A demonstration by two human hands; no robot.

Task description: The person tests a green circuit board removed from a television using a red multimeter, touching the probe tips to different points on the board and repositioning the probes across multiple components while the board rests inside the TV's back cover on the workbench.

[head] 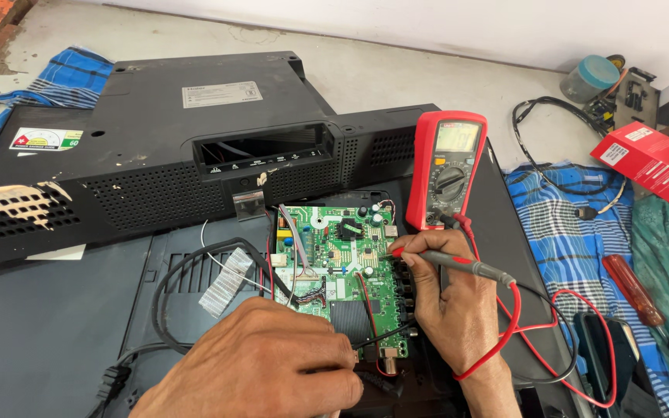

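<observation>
- Left hand [261, 364] nearest, closed around black probe [385, 333], tip low on green circuit board [342, 267].
- Right hand [447, 298] just beside, pinching red probe [458, 263], tip on board's right edge.
- Best kept steady, tips on single points, leads clear of neighbouring parts.
- Board between and just beyond both hands.
- Past right hand: red multimeter [449, 166], propped upright, display facing.
- Farther off: black back cover [156, 147].

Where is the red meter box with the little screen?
In the head view the red multimeter stands right of centre, leaning on the black back cover, just past the green circuit board and above the right hand holding the red probe.
</observation>
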